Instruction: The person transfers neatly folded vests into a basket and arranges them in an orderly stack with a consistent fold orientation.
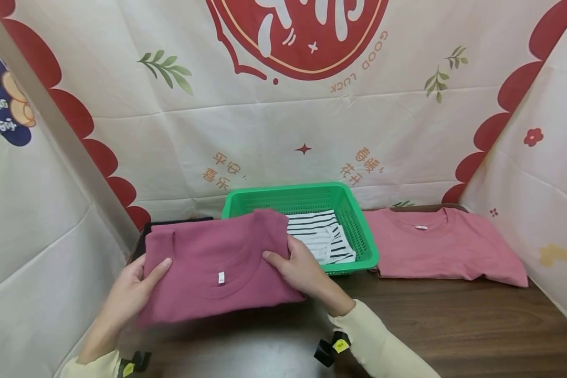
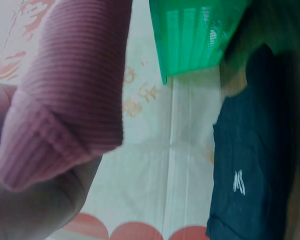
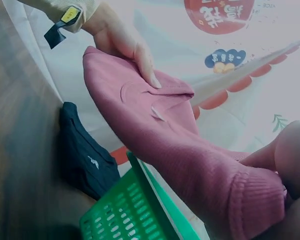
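Observation:
A folded dark pink shirt (image 1: 208,247) with a small white neck label is held up between both hands in the head view. My left hand (image 1: 132,291) grips its left edge, thumb on top. My right hand (image 1: 304,268) grips the opposite edge the same way. The shirt hangs above the table and overlaps the left part of a green basket (image 1: 295,188). Inside the basket lies a white garment with dark stripes (image 1: 314,236). The left wrist view shows a ribbed edge of the pink shirt (image 2: 85,75) close up, partly hiding the left hand.
On the brown table (image 1: 453,320), a lighter pink folded shirt (image 1: 439,249) lies right of the basket. A dark folded garment (image 2: 255,165) with a white mark sits left of the basket, mostly hidden in the head view. Printed cloth (image 1: 283,126) walls stand behind and at both sides.

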`<control>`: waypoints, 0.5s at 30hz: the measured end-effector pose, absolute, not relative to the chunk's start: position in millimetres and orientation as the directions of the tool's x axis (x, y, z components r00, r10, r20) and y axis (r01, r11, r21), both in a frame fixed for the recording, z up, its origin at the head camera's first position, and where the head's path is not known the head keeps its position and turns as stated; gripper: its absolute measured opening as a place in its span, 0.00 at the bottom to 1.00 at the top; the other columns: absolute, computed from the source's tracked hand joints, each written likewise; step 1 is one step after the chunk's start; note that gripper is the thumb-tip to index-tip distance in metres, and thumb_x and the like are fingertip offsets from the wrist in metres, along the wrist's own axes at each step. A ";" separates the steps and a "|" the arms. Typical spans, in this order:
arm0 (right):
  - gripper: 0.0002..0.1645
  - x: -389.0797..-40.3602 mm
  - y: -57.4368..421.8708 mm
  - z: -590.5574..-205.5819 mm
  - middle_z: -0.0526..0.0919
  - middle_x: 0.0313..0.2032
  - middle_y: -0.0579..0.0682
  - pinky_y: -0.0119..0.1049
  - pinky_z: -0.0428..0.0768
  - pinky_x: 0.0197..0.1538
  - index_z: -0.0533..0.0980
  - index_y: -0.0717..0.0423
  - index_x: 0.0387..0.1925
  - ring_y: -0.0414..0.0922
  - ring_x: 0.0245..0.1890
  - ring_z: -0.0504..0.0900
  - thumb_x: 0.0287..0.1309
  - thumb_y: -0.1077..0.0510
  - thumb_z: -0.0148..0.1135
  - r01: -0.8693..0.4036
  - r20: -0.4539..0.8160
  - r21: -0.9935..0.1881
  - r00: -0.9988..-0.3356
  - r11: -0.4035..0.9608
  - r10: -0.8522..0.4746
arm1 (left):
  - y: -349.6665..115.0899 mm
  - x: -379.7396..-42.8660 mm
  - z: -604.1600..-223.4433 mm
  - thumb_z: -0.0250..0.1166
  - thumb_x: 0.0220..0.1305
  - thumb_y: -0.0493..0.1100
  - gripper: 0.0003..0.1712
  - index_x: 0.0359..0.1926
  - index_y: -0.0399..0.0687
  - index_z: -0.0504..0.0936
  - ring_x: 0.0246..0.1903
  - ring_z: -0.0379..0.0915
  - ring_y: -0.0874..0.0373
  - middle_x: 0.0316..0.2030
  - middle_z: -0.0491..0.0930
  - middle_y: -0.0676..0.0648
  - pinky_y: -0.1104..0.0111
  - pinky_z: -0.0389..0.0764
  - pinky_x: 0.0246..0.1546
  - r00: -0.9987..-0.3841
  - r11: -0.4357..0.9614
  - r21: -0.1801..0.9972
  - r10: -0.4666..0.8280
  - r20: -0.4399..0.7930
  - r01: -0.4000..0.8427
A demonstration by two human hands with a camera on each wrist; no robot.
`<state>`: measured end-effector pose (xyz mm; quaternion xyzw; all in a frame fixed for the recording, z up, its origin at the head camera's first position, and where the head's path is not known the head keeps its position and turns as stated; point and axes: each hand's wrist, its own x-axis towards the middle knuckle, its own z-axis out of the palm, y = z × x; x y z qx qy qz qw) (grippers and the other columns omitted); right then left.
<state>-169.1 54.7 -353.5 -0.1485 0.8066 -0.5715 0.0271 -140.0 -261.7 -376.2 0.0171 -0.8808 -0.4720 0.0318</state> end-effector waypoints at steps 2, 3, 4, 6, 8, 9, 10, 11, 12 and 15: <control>0.16 -175.4 59.1 -362.3 0.84 0.37 0.56 0.46 0.79 0.42 0.74 0.60 0.49 0.42 0.33 0.80 0.59 0.59 0.60 -0.194 0.125 -0.937 -0.963 0.290 -0.241 | -256.1 -143.5 -375.2 0.55 0.65 0.59 0.26 0.51 0.42 0.73 0.21 0.80 0.56 0.24 0.83 0.45 0.64 0.81 0.21 -0.997 0.559 0.828 -0.040 0.069 0.034; 0.17 -178.7 61.3 -366.5 0.84 0.38 0.55 0.46 0.79 0.43 0.74 0.59 0.49 0.42 0.33 0.80 0.59 0.58 0.61 -0.183 0.119 -0.942 -0.966 0.282 -0.229 | -253.7 -144.9 -375.1 0.55 0.65 0.58 0.26 0.51 0.42 0.73 0.21 0.80 0.57 0.24 0.83 0.45 0.64 0.81 0.21 -0.996 0.562 0.826 -0.033 0.080 0.048; 0.17 -181.8 63.5 -370.3 0.84 0.38 0.54 0.46 0.79 0.43 0.74 0.57 0.49 0.41 0.33 0.80 0.58 0.57 0.62 -0.175 0.115 -0.945 -0.969 0.276 -0.219 | -251.7 -146.2 -375.3 0.56 0.65 0.58 0.25 0.51 0.41 0.74 0.21 0.79 0.57 0.24 0.82 0.45 0.64 0.80 0.21 -0.996 0.565 0.823 -0.027 0.088 0.058; 0.17 -184.5 67.8 -372.8 0.84 0.38 0.53 0.45 0.78 0.44 0.75 0.56 0.49 0.41 0.34 0.80 0.58 0.56 0.62 -0.174 0.118 -0.945 -0.971 0.276 -0.209 | -248.5 -148.6 -375.7 0.55 0.66 0.57 0.25 0.51 0.42 0.74 0.21 0.79 0.58 0.25 0.82 0.45 0.65 0.80 0.22 -0.995 0.564 0.823 -0.015 0.095 0.070; 0.17 -186.2 71.5 -373.6 0.84 0.39 0.53 0.45 0.78 0.45 0.75 0.55 0.49 0.41 0.35 0.80 0.58 0.55 0.62 -0.174 0.119 -0.944 -0.972 0.281 -0.202 | -245.7 -150.5 -376.6 0.55 0.66 0.57 0.25 0.50 0.41 0.73 0.21 0.78 0.58 0.25 0.81 0.44 0.65 0.80 0.22 -0.995 0.556 0.828 -0.004 0.096 0.078; 0.17 -186.5 73.2 -373.5 0.84 0.39 0.53 0.45 0.78 0.45 0.75 0.55 0.49 0.41 0.35 0.80 0.58 0.55 0.62 -0.170 0.116 -0.945 -0.973 0.278 -0.201 | -244.5 -151.3 -377.3 0.55 0.66 0.57 0.25 0.51 0.41 0.73 0.21 0.78 0.58 0.25 0.81 0.44 0.65 0.80 0.22 -0.995 0.555 0.828 0.002 0.095 0.080; 0.17 -186.6 74.7 -373.2 0.84 0.39 0.53 0.45 0.78 0.45 0.75 0.55 0.48 0.41 0.35 0.80 0.58 0.55 0.62 -0.170 0.116 -0.945 -0.973 0.279 -0.199 | -243.4 -152.1 -377.9 0.55 0.66 0.57 0.25 0.51 0.41 0.73 0.21 0.78 0.58 0.25 0.81 0.43 0.65 0.80 0.22 -0.996 0.550 0.831 0.007 0.092 0.080; 0.17 -186.7 76.1 -372.9 0.84 0.39 0.53 0.45 0.78 0.45 0.75 0.55 0.48 0.42 0.35 0.80 0.57 0.55 0.62 -0.167 0.114 -0.945 -0.974 0.281 -0.198 | -242.3 -152.8 -378.5 0.55 0.66 0.57 0.25 0.51 0.41 0.73 0.22 0.78 0.58 0.25 0.81 0.43 0.64 0.81 0.23 -0.996 0.546 0.834 0.010 0.089 0.080; 0.17 -186.6 77.5 -372.6 0.84 0.39 0.53 0.46 0.78 0.45 0.75 0.56 0.48 0.42 0.35 0.80 0.58 0.55 0.62 -0.161 0.108 -0.947 -0.974 0.278 -0.197 | -241.2 -153.6 -379.0 0.56 0.66 0.57 0.26 0.51 0.41 0.73 0.22 0.78 0.57 0.26 0.81 0.43 0.64 0.81 0.23 -0.996 0.545 0.835 0.013 0.088 0.081; 0.18 -186.8 81.3 -372.5 0.84 0.39 0.54 0.45 0.78 0.46 0.75 0.56 0.49 0.42 0.36 0.80 0.58 0.55 0.62 -0.147 0.096 -0.948 -0.978 0.283 -0.186 | -238.3 -155.9 -380.5 0.56 0.65 0.58 0.26 0.51 0.41 0.73 0.22 0.78 0.57 0.26 0.81 0.42 0.64 0.81 0.23 -0.996 0.543 0.836 0.021 0.083 0.081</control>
